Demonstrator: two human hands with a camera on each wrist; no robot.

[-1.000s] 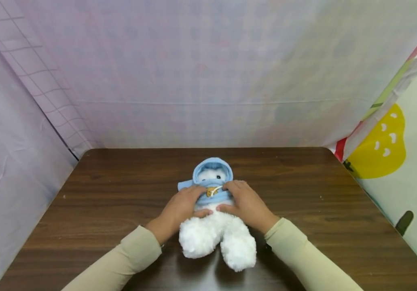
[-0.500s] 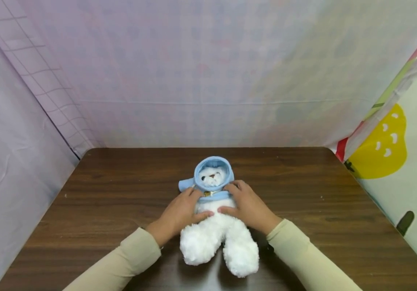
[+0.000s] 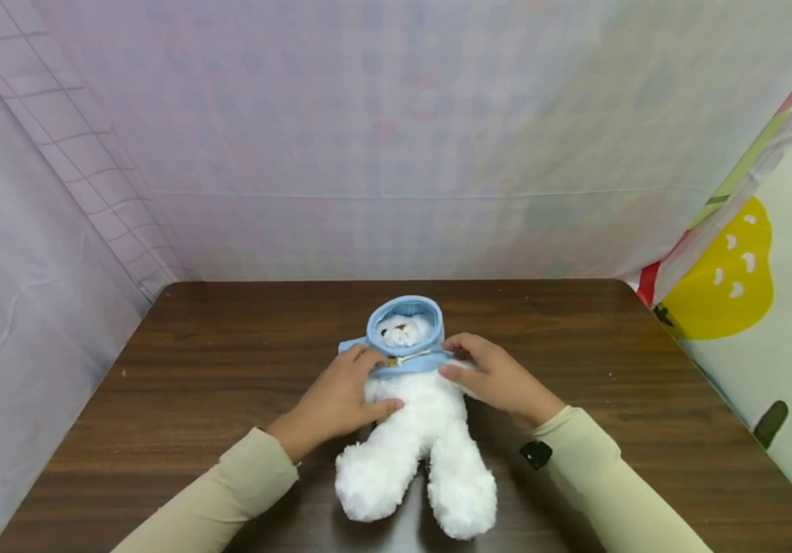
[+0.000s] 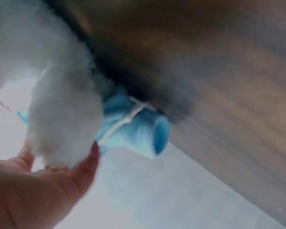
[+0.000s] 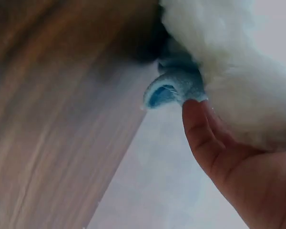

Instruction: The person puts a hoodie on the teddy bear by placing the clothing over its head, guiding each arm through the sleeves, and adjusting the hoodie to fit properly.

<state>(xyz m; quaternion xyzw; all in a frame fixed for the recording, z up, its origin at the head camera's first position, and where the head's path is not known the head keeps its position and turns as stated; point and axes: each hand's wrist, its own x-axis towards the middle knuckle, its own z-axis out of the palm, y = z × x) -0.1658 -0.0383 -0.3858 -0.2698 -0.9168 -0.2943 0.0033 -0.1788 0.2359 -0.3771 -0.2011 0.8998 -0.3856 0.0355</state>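
A white fluffy plush toy (image 3: 430, 407) lies on its back on the table, its legs toward me. It wears a light blue hoodie (image 3: 405, 365), bunched around its chest, and the raised hood (image 3: 371, 326) rings its small face. My left hand (image 3: 340, 392) grips the toy's side, thumb across the belly and fingertips at the hoodie's edge. On the other side my right hand (image 3: 495, 376) holds the toy's arm between thumb and curled fingers. A blue sleeve (image 4: 136, 133) with a white cord sticks out in the left wrist view; another blue sleeve (image 5: 174, 88) touches the right fingertips.
The dark wooden table (image 3: 230, 330) reaches a pale patterned curtain (image 3: 382, 153) at its far edge. White cloth (image 3: 15, 322) hangs at the left, and a printed cloth with a yellow shape (image 3: 727, 284) hangs at the right. Near the right cuff sits a small black object (image 3: 536, 454).
My right hand has shifted right, off the hoodie's front and onto the arm. The hoodie has ridden up, baring more white belly. The face now shows inside the hood, and the legs reach nearer me.
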